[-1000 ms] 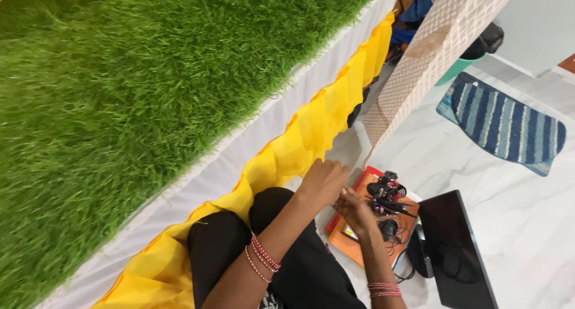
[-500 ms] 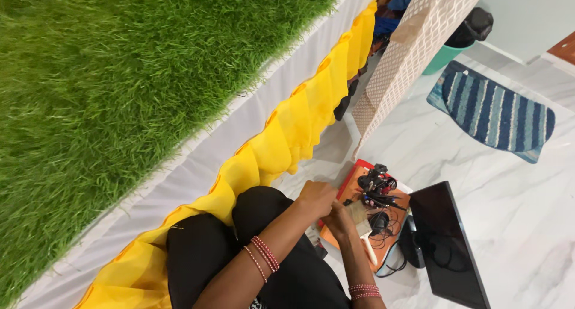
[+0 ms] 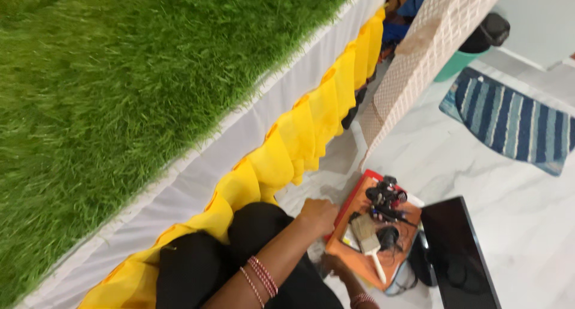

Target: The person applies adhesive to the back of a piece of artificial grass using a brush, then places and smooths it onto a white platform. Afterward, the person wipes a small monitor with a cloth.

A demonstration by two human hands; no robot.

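Note:
My left hand [image 3: 317, 216] is curled into a loose fist over my black-clad knee, against the red edge of an orange tray [image 3: 359, 258] on the floor. Nothing shows inside the fist. My right hand [image 3: 333, 265] is lower, at the near edge of the tray, mostly hidden behind my leg. Its fingers do not show. A pale flat brush [image 3: 368, 242] lies on the tray, beside a tangle of black cables and small black gadgets [image 3: 386, 196]. Both wrists wear red and white bangles.
A black flat screen [image 3: 458, 255] lies on the white marble floor right of the tray. A platform with green artificial grass [image 3: 120, 87] and a yellow cloth skirt [image 3: 299, 141] fills the left. Beyond stand a pale checked post [image 3: 419, 57], a striped blue mat [image 3: 509, 120] and a green bin [image 3: 458, 63].
Both hands were together over the tray. They have since drawn back toward my knee and the brush lies on the tray. The view has shifted left and down.

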